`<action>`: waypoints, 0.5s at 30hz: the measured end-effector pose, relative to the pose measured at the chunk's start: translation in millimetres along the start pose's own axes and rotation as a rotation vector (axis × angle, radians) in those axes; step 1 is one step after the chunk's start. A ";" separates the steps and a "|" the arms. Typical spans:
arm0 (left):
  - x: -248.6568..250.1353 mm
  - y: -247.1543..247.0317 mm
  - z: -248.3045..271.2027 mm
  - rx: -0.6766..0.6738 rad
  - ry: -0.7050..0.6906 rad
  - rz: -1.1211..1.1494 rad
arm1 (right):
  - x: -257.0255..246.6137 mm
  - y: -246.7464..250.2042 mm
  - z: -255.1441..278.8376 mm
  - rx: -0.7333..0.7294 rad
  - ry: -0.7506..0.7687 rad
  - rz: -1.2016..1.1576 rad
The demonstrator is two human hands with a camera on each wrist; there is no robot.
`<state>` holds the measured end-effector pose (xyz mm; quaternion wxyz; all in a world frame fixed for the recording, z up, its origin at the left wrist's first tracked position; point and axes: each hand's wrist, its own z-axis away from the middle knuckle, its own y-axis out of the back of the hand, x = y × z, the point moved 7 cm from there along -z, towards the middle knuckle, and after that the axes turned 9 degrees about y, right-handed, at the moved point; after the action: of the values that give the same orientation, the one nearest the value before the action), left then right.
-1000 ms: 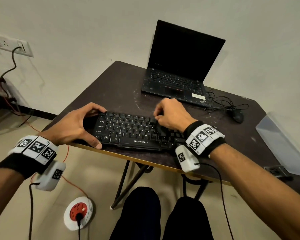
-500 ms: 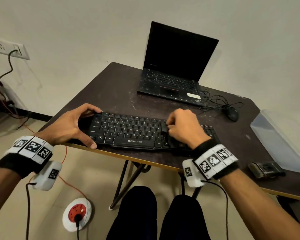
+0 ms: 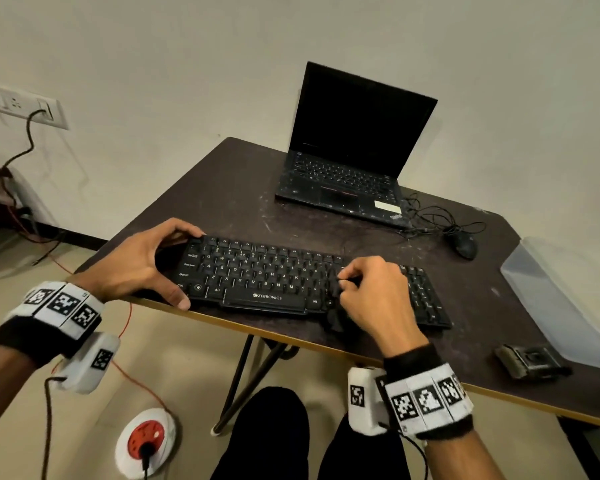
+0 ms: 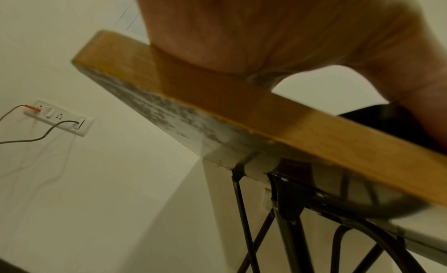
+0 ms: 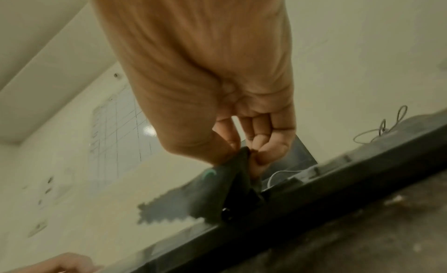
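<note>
A black keyboard (image 3: 264, 271) lies along the near edge of the dark table (image 3: 229, 202). My left hand (image 3: 142, 261) grips its left end, fingers curled over the far corner and thumb at the near corner. My right hand (image 3: 371, 292) rests over the keys right of the middle and pinches a small dark cloth (image 3: 335, 317) that hangs down onto the keyboard's front edge. In the right wrist view the fingertips (image 5: 256, 158) pinch the bunched cloth (image 5: 217, 193) just above the keyboard (image 5: 314, 196). The left wrist view shows only the palm (image 4: 266, 38) on the table's edge (image 4: 217, 105).
An open black laptop (image 3: 347, 161) with a dark screen stands at the back of the table. A mouse (image 3: 463, 245) with a tangled cable sits to its right. A clear plastic lid (image 3: 561, 299) and a small dark device (image 3: 530, 360) lie at the right. A round extension socket (image 3: 146, 441) is on the floor.
My right hand has dragged the cloth rightward and toward me across the keys, from the top middle rows to the front edge. The left hand has kept its grip.
</note>
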<state>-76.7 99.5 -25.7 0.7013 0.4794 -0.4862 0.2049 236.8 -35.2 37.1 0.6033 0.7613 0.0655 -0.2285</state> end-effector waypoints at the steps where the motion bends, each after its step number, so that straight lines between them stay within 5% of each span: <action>1: -0.1 0.1 -0.6 0.003 -0.002 0.006 | -8.1 -4.1 1.7 0.014 0.035 -0.027; 6: 0.0 -0.3 0.1 -0.009 -0.006 0.027 | -69.4 -53.0 16.8 -0.111 0.263 -0.160; 12: -0.4 -0.6 -0.9 -0.002 -0.013 0.021 | -9.5 -9.2 12.3 0.076 0.061 -0.050; 15: -0.4 -0.4 -1.1 0.005 -0.013 0.008 | -53.8 -39.2 13.1 -0.041 0.210 -0.109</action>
<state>-76.0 100.3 -26.3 0.6963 0.4804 -0.4921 0.2055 170.8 -27.8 23.0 0.5951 0.7638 0.1745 -0.1787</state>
